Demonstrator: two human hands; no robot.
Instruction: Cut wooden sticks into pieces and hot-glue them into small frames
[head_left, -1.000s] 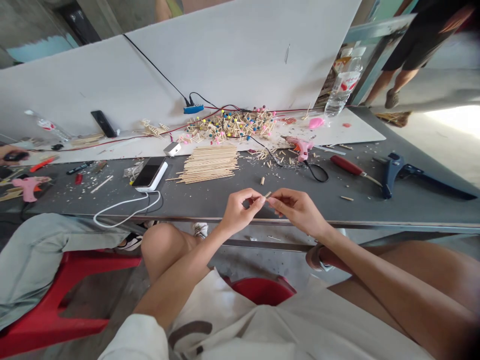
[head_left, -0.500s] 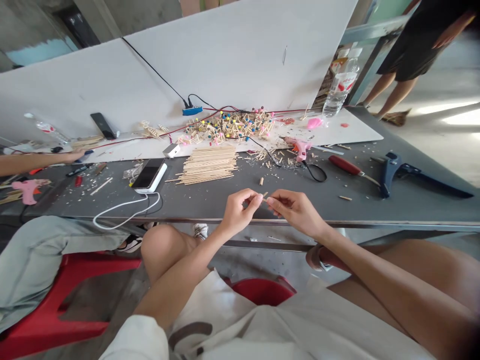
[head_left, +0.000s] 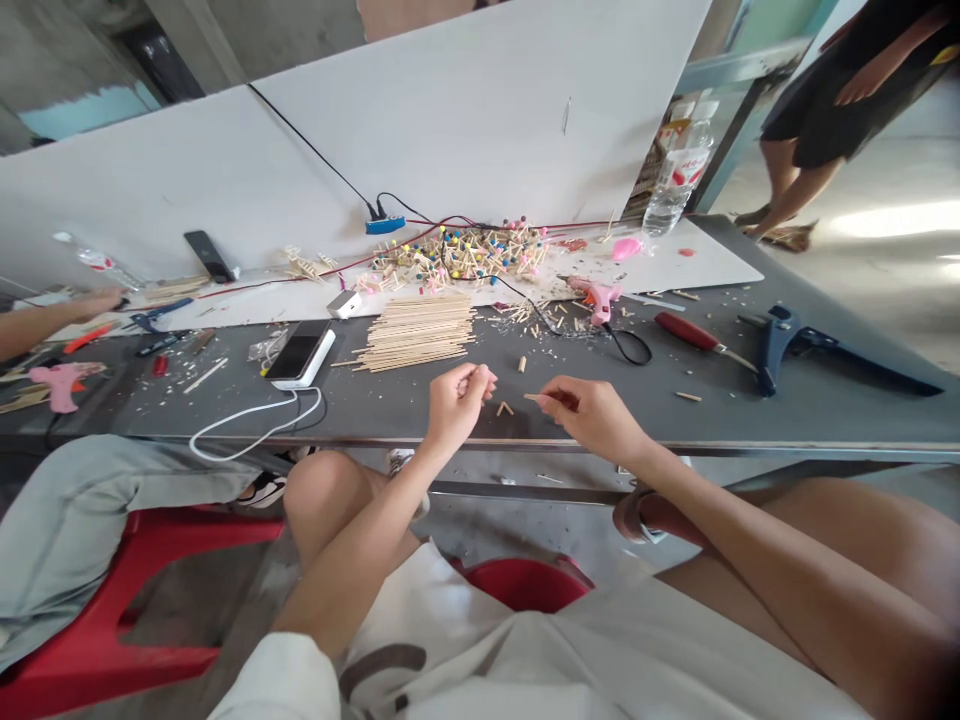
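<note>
Between the thumb and fingertips of my right hand (head_left: 592,412) is a short wooden stick (head_left: 532,397), its free end pointing left. My left hand (head_left: 456,402) is closed, apart from the right one, above the table's front part; whatever its curled fingers may hold is hidden. On the grey table (head_left: 390,405) between my hands lie two small stick pieces (head_left: 505,409) in a V shape. A short thick wooden piece (head_left: 522,364) stands just behind them. Beyond my left hand is a stack of long thin wooden sticks (head_left: 420,332).
Behind lies a heap of stick pieces with coloured balls (head_left: 465,250). A pink glue gun (head_left: 600,300), a red-handled tool (head_left: 686,330) and blue cutters (head_left: 776,345) are on the right. A white power bank with a phone (head_left: 300,357) lies left. A co-worker's arm (head_left: 52,322) reaches in at far left.
My hands have drawn apart, the left moving left. The V-shaped stick pieces now show on the table between them. The co-worker's hand has shifted left, and the standing person at right has moved.
</note>
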